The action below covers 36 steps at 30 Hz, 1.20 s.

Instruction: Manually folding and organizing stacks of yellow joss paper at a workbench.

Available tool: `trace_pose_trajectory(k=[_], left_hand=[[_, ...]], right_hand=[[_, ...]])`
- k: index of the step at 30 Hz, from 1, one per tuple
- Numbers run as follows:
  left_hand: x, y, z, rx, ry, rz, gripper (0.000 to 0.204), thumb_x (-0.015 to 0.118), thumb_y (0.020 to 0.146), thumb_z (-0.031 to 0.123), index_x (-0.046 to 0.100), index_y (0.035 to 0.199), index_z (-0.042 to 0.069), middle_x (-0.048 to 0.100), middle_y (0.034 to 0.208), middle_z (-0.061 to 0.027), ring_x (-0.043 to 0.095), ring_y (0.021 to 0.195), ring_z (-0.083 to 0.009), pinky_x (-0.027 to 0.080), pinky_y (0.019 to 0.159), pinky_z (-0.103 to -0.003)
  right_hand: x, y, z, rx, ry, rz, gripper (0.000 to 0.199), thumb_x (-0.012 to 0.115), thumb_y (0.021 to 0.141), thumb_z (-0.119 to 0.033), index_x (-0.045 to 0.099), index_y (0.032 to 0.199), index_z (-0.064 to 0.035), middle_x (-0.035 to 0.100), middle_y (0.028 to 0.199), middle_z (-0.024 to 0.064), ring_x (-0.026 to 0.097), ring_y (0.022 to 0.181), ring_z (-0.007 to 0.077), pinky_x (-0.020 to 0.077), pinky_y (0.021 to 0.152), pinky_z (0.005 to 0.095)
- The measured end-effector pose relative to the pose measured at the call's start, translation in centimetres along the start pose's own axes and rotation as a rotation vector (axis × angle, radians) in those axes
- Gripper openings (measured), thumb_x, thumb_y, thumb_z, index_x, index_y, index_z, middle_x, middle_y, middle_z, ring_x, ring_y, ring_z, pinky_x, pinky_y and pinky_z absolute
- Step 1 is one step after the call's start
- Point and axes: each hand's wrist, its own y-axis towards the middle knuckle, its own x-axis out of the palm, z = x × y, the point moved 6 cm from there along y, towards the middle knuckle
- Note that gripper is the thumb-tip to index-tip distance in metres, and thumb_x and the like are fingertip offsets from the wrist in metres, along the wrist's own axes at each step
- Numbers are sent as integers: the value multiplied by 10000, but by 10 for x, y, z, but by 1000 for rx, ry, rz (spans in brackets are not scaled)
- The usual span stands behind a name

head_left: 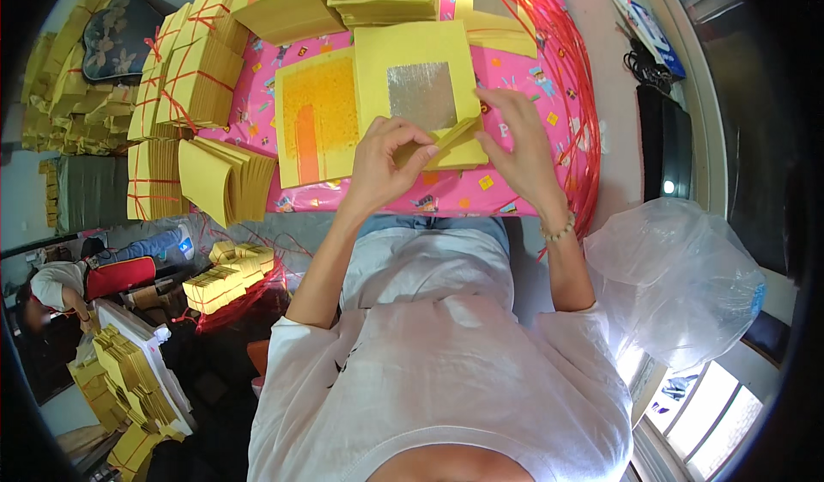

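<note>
A yellow paper sheet with a silver square (421,94) lies on top of a small stack in front of me. My left hand (386,157) is closed at its near edge, thumb and finger pinching the paper, which is lifted and curled there. Beside the right edge, my right hand (515,143) has its fingers apart, with the raised paper corner between thumb and fingers; whether it touches is unclear. Left of the stack lies a yellow sheet with an orange printed patch (318,117). A loose fanned stack of yellow paper (225,177) stands farther left.
Bundles of yellow paper tied with red string (202,78) line the pink patterned tabletop's (549,134) left side. Red strings (585,121) hang along its right edge. A clear plastic bag (674,280) bulges at the right. At the lower left, another person (62,284) is beside more yellow stacks.
</note>
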Motion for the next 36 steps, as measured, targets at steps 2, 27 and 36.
trace_pose_trajectory(k=[2, 27, 36], left_hand=[[2, 1, 1, -41, 7, -53, 146, 714, 779, 169, 658, 827, 43, 634, 834, -57, 556, 824, -223, 434, 761, -323], [-51, 27, -4, -354, -773, 10, 303, 610, 896, 110, 566, 1167, -17, 648, 1059, -58, 597, 936, -101, 482, 805, -260], [-42, 33, -17, 42, -387, 143, 302, 636, 880, 131, 566, 1141, -4, 642, 1037, -75, 587, 960, -133, 468, 844, -282]], right_hand=[[10, 6, 9, -88, -8, -93, 262, 644, 741, 2, 591, 993, -44, 576, 967, 93, 569, 892, 278, 451, 829, 378], [54, 46, 0, 274, 1270, -263, 910, 775, 756, -173, 182, 1428, -15, 361, 1396, 135, 369, 1301, 237, 308, 1082, 377], [44, 52, -18, 218, 838, -201, 626, 782, 736, -118, 467, 1265, -7, 598, 1152, 88, 581, 1061, 169, 479, 906, 316]])
